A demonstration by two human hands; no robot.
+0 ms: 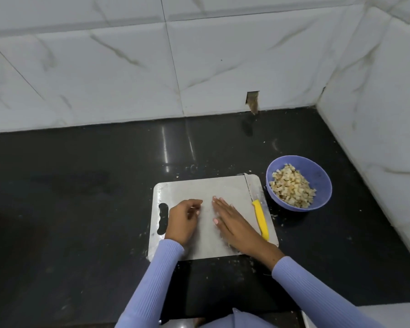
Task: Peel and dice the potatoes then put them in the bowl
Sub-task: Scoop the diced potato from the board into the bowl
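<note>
Black countertop under everything, white marble-look tiles behind. Grey cutting board beneath both hands, bare of potato. Blue bowl off to the right of the right hand, just beside the board's right edge, holding the diced potato. Right hand flat on the board, fingers straight, grasping nothing. Left hand just left of it, resting on the board beside the handle slot, fingers loosely curled; possibly pinching a scrap, too small to confirm. Yellow-handled knife just right of the right hand, lying along the board's right edge, not touched. Small potato crumbs scattered on the counter around the board.
</note>
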